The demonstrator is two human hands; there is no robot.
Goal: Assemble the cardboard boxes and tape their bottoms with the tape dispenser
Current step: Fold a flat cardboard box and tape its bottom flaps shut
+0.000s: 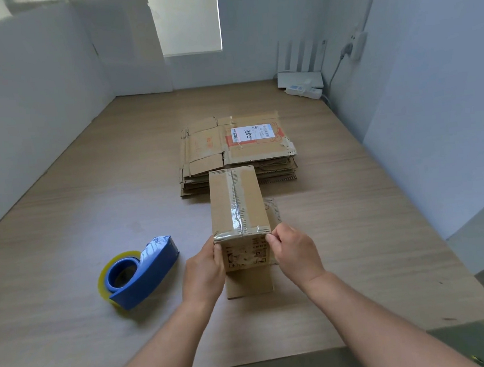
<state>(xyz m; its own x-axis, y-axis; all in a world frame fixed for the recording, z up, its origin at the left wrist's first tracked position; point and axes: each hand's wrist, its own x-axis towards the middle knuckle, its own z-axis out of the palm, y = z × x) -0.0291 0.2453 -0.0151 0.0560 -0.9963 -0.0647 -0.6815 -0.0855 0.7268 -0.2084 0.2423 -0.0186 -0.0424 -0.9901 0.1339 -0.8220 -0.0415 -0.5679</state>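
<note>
Small cardboard box point(238, 204) standing at mid-bench, a touch toward the near edge, taped bottom facing up. Curled round its near left corner, the left grip point(204, 270); pinching the near right corner at the top, the right grip point(295, 254). Clear tape point(239, 213) running along the centre seam and folded over the near end. One open flap point(249, 282) lying flat on the bench point(89, 196) toward the near edge, between the wrists. Off to the left of the box, apart from both grips, a blue tape dispenser point(143, 274) resting on its side. Just behind the box, toward the far edge, a stack of flattened cartons point(232, 152), white shipping label point(252, 132) on top. Router point(298, 76) and power strip point(304, 91) tucked into the far right corner.
</note>
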